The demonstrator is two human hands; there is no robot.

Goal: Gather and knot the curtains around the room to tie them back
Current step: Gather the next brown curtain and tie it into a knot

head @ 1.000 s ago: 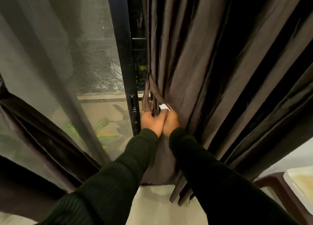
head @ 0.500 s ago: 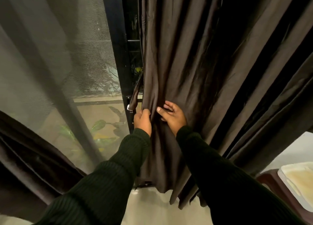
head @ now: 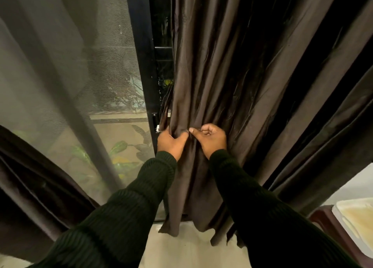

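Note:
A dark brown curtain hangs in long folds over the right half of the view, its hem just above the floor. My left hand grips the curtain's left edge at waist height, bunching the cloth. My right hand sits right beside it, fingers curled, thumb and fingers pinching a fold. A second dark curtain hangs gathered at the lower left.
A black door frame with a latch stands just left of my hands. Left of it is a mesh screen with plants behind. A dark brown plastic chair holding a pale tray stands at lower right.
My hands first held a strip of cloth with a white tag, then let it go. The right hand has since curled from spread fingers onto a fold beside the left hand.

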